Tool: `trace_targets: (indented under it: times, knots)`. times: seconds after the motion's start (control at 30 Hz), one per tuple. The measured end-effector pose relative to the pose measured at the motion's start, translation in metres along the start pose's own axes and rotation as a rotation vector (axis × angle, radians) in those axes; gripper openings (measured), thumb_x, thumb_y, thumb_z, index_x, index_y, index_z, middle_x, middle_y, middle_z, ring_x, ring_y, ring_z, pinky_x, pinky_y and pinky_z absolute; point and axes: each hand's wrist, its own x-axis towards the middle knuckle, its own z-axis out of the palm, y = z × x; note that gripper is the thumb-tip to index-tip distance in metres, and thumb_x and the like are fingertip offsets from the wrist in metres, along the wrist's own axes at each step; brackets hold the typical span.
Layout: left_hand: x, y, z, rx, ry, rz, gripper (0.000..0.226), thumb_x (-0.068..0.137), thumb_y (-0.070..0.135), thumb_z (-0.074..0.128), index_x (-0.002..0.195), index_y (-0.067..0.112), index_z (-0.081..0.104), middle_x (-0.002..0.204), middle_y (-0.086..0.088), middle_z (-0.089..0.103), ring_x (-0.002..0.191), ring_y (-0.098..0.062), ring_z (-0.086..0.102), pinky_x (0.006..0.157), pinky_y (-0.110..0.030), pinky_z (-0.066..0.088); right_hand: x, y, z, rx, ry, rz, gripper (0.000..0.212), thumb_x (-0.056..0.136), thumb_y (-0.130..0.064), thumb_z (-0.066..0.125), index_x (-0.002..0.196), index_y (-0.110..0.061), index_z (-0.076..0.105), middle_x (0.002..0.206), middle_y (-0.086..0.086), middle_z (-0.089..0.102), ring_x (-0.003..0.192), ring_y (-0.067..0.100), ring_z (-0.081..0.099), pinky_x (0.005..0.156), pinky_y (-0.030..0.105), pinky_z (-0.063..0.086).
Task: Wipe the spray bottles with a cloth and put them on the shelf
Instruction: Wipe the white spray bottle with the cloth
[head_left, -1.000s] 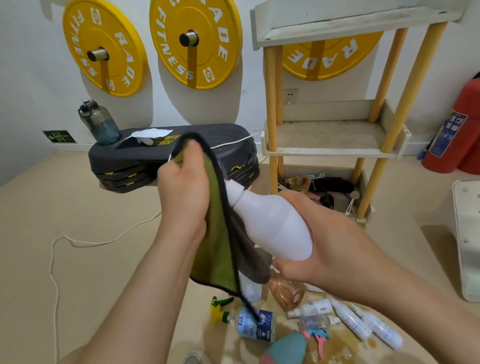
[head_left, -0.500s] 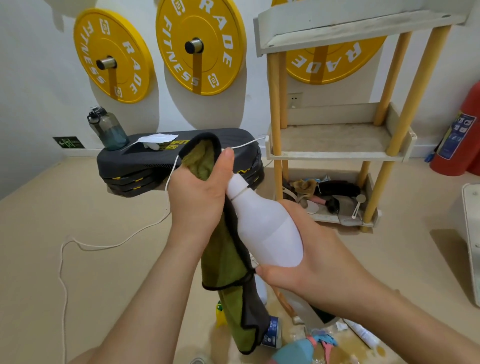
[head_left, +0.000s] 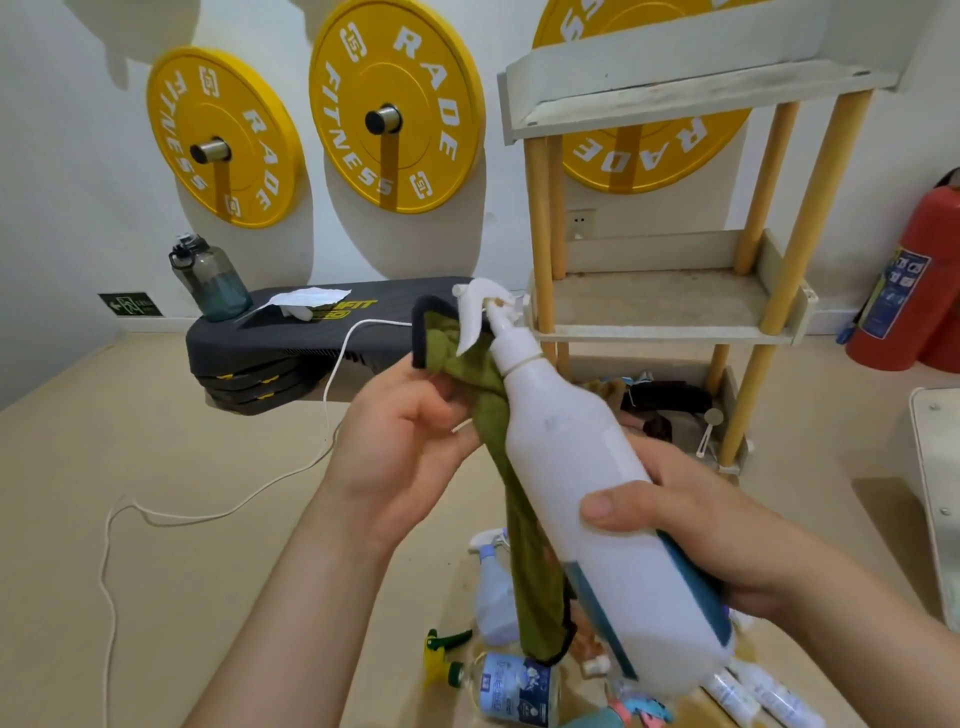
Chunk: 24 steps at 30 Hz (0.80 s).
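Note:
My right hand (head_left: 691, 525) grips a large white spray bottle (head_left: 576, 467) with a blue label around its lower body, tilted with the nozzle pointing up and away. My left hand (head_left: 405, 441) holds a green cloth with a black edge (head_left: 498, 415) just left of the bottle's neck; the cloth hangs down behind the bottle. The white trigger head (head_left: 480, 306) is uncovered. The wooden shelf (head_left: 670, 322) with yellow posts stands behind, its middle tier bare. Several other spray bottles (head_left: 511, 686) lie on the floor below my hands.
A black step platform (head_left: 291, 343) with a water jug (head_left: 208, 278) sits at the left. A white cord (head_left: 208, 514) trails over the floor. A red fire extinguisher (head_left: 914, 280) stands at the right. Yellow weight plates (head_left: 395, 104) hang on the wall. Clutter fills the shelf's bottom tier.
My left hand has slid the cloth off the bottle's top, uncovering the trigger head. The right hand has shifted lower on the bottle, and the bottle has come closer to the camera.

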Motion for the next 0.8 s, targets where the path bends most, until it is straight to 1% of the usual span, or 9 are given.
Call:
trace_targets:
  times: [0.07,0.2,0.27,0.33,0.43,0.5,0.6,0.7,0.8]
  knots:
    - [-0.003,0.003,0.005,0.124,0.025,0.039,0.036,0.088,-0.015,0.040,0.098,0.006,0.067,0.085,-0.005,0.073,0.075,-0.015,0.069,0.063,-0.028,0.057,-0.001,0.003,-0.003,0.164,-0.162,0.064,0.071,0.056,-0.036,0.083,0.119,-0.013,0.062,0.103,0.019,0.070,0.091,0.035,0.068,0.078,0.043,0.056]
    - [-0.007,0.007,0.009,0.286,0.147,0.135,0.015,0.087,0.002,0.058,0.095,0.010,0.066,0.065,0.008,0.069,0.052,-0.003,0.062,0.049,-0.019,0.051,-0.003,0.010,-0.003,0.431,-0.420,0.091,0.056,0.070,-0.034,0.085,0.119,-0.016,0.067,0.106,0.023,0.066,0.094,0.035,0.067,0.083,0.043,0.056]
    - [-0.007,0.009,0.006,0.381,0.229,0.127,0.016,0.089,0.001,0.061,0.084,0.012,0.072,0.061,0.006,0.067,0.051,-0.005,0.060,0.050,-0.019,0.049,-0.003,0.012,-0.003,0.461,-0.433,0.078,0.054,0.069,-0.035,0.085,0.118,-0.017,0.069,0.107,0.023,0.066,0.094,0.034,0.067,0.084,0.043,0.056]
    - [-0.003,0.008,-0.006,0.687,0.381,0.140,0.016,0.085,0.007,0.068,0.077,0.017,0.077,0.061,0.007,0.067,0.055,-0.007,0.057,0.054,-0.021,0.046,-0.004,0.010,-0.003,0.373,-0.385,0.024,0.054,0.063,-0.038,0.088,0.112,-0.023,0.072,0.104,0.018,0.069,0.092,0.031,0.069,0.081,0.040,0.058]
    - [0.000,0.008,-0.018,1.226,0.458,0.098,0.021,0.078,0.013,0.071,0.092,0.026,0.078,0.080,0.013,0.073,0.075,-0.002,0.065,0.069,-0.021,0.049,-0.005,0.007,0.002,0.253,-0.269,-0.003,0.055,0.057,-0.030,0.081,0.111,-0.024,0.070,0.097,0.011,0.073,0.086,0.026,0.071,0.072,0.034,0.058]
    - [-0.001,0.009,-0.019,1.122,0.399,0.036,0.035,0.079,0.000,0.068,0.100,0.027,0.073,0.086,0.016,0.071,0.080,0.004,0.067,0.070,-0.011,0.050,-0.003,0.012,0.006,0.174,-0.187,-0.002,0.062,0.056,-0.028,0.076,0.116,-0.019,0.064,0.095,0.010,0.073,0.083,0.025,0.070,0.068,0.033,0.057]
    - [0.000,0.019,-0.023,0.737,0.263,0.009,0.047,0.076,-0.023,0.054,0.104,0.009,0.073,0.093,0.000,0.076,0.087,-0.011,0.071,0.077,-0.018,0.055,0.003,0.023,0.011,0.035,-0.110,0.011,0.064,0.054,-0.031,0.079,0.116,-0.025,0.065,0.098,0.007,0.073,0.083,0.023,0.071,0.067,0.032,0.056]
    - [0.000,0.026,-0.034,0.437,0.158,-0.044,0.068,0.055,-0.022,0.053,0.119,-0.002,0.065,0.104,-0.016,0.072,0.094,-0.023,0.067,0.084,-0.028,0.052,0.006,0.030,0.012,-0.028,-0.085,0.001,0.060,0.052,-0.036,0.081,0.110,-0.040,0.067,0.100,0.001,0.073,0.086,0.018,0.071,0.068,0.029,0.056]
    - [-0.003,0.025,-0.041,0.258,0.043,-0.031,0.065,0.053,-0.021,0.041,0.102,0.003,0.075,0.100,-0.015,0.074,0.085,-0.023,0.071,0.071,-0.026,0.056,0.007,0.030,0.010,-0.006,-0.075,-0.003,0.060,0.050,-0.035,0.081,0.109,-0.039,0.068,0.099,0.002,0.074,0.085,0.020,0.071,0.068,0.029,0.055]
